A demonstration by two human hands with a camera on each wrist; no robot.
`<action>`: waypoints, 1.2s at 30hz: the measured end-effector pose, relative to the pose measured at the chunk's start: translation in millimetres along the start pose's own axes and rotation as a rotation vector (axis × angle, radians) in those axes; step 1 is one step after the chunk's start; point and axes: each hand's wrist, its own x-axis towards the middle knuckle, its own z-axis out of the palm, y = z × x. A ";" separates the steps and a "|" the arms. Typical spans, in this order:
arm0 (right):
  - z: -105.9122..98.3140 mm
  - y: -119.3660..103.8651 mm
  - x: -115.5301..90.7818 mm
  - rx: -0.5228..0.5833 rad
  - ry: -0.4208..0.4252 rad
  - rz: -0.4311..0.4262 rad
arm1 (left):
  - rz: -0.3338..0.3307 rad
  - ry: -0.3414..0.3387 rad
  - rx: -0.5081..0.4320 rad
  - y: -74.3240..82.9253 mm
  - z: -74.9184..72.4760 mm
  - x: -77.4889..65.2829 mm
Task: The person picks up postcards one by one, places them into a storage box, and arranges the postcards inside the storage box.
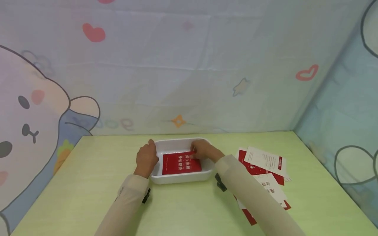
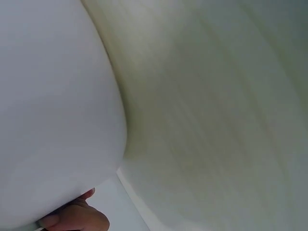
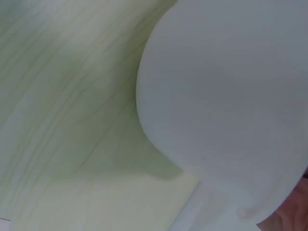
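A white plastic tray (image 1: pixel 180 178) sits on the table, a red card (image 1: pixel 174 164) with white Chinese characters lying inside it. My left hand (image 1: pixel 146 159) grips the tray's left rim, fingers curled over the edge. Over the right side of the tray, my right hand (image 1: pixel 203 150) reaches in and pinches the card at its upper right corner; the fingertips are partly hidden. Both wrist views are mostly filled by the tray's outer wall, and only a bit of a hand shows at the bottom of each.
To the right of the tray, several red and white cards (image 1: pixel 265 160) lie loosely overlapping, some beneath the right forearm. A pale green-yellow table (image 1: pixel 88 183) carries everything. Behind it hangs a printed cloth (image 1: pixel 177 82), with another cloth side (image 1: pixel 348 124) at right.
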 end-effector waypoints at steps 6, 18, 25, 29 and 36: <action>3.8 -2.5 1.2 0.005 0.045 -0.002 | -0.021 -0.025 0.001 -1.7 -1.9 -0.7; 15.1 1.9 2.9 -0.007 0.160 -0.060 | -0.032 -0.035 -0.025 -5.0 -2.1 2.6; 21.1 2.3 3.6 -0.028 0.202 -0.035 | -0.026 -0.029 -0.024 -5.1 0.3 3.9; 22.9 1.3 2.9 -0.017 0.222 -0.025 | -0.032 -0.034 -0.026 -4.9 0.6 4.2; 28.4 0.8 1.7 0.008 0.237 -0.017 | -0.039 -0.054 -0.038 -7.0 2.0 3.6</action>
